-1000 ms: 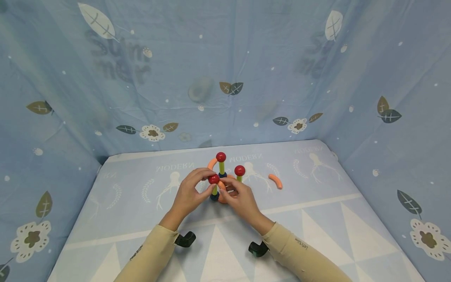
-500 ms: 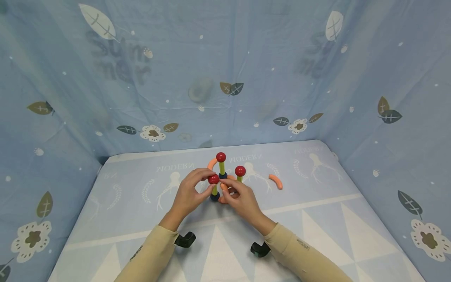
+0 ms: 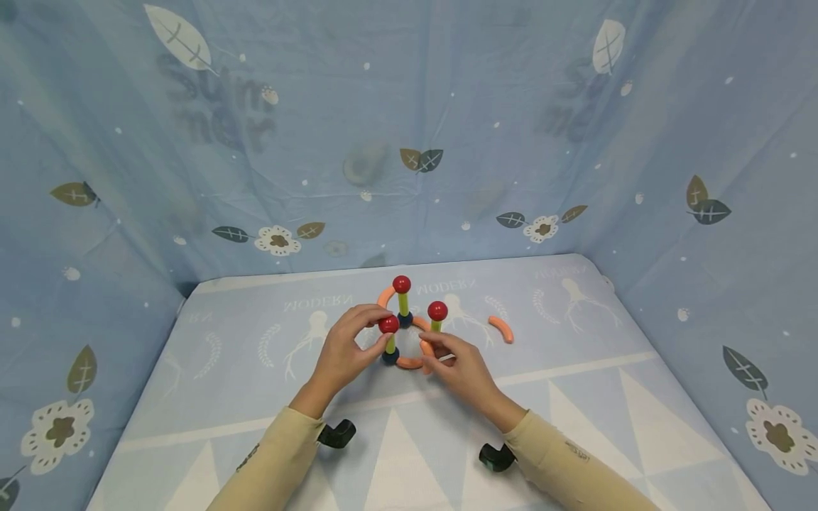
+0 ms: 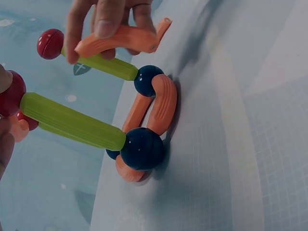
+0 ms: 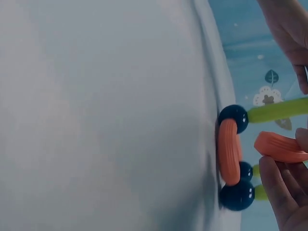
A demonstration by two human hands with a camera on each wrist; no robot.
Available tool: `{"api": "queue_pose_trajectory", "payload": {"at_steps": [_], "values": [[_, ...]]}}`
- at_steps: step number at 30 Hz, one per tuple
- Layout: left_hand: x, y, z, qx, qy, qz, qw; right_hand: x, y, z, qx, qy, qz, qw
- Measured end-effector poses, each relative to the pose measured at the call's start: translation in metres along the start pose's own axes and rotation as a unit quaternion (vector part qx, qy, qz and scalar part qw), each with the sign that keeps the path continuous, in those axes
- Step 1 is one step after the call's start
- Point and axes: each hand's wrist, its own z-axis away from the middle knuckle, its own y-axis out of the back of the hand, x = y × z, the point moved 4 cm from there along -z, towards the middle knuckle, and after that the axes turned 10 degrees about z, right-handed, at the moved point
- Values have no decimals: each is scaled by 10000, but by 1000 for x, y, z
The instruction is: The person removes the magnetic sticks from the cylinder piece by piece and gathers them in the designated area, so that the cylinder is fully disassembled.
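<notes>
A magnetic building set stands as a small frame: green rods [image 4: 72,120] rise from dark blue balls [image 4: 142,148] to red balls. Curved orange rods [image 4: 162,103] join the blue balls at the base. My left hand [image 3: 345,348] pinches the front-left red ball [image 3: 388,324] between thumb and fingers. Another curved orange rod [image 3: 385,296] runs from there toward the back red ball [image 3: 401,284]. My right hand [image 3: 463,365] pinches a loose curved orange rod [image 5: 281,147], held in the air before the right-hand red ball [image 3: 437,311].
One more curved orange rod [image 3: 501,329] lies on the patterned table cloth [image 3: 575,383] to the right of the frame. A blue printed curtain [image 3: 409,106] closes off the back and both sides. Black wrist mounts [image 3: 337,433] stick out below the sleeves.
My right hand has moved right and slightly down, carrying the orange rod away from the front-left red ball. My left hand stays on that ball, and the frame has hardly moved.
</notes>
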Motion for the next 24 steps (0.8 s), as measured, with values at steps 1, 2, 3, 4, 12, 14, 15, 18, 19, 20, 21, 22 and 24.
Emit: {"api": "queue_pose_trajectory", "payload": {"at_steps": [1,2,3,4,12,14,15,18,19,20,21,22,24], "values": [[0,0,0,4,6,-5,10000,3,2,2,-58,-86,-13,9999],[0,0,0,5,10,-13,10000,6,5,4,-96,-166,-9,9998],[0,0,0,6,8,-14,10000,9,8,6,-120,-254,38,9996],[0,0,0,8,9,-18,10000,12,11,7,-131,-326,118,9993],[0,-1,0,-1,3,36,10000,42,37,9,-68,-778,782,9939],[0,-1,0,-6,7,43,10000,50,42,8,-57,-873,931,9918],[0,-1,0,-11,11,45,10000,54,44,7,-68,-935,1016,9904],[1,-2,-1,-14,32,31,10000,65,51,6,-124,-1166,1233,9854],[1,-2,-1,-16,37,18,10000,67,53,5,-144,-1242,1265,9840],[1,-2,-1,-17,45,11,10000,70,55,4,-183,-1322,1307,9824],[2,-2,-1,-19,53,16,10000,71,57,4,-213,-1415,1329,9808],[2,-2,-1,-17,56,24,10000,73,58,3,-238,-1475,1359,9794],[2,-2,-1,-14,60,37,10000,76,61,1,-275,-1582,1415,9768]]}}
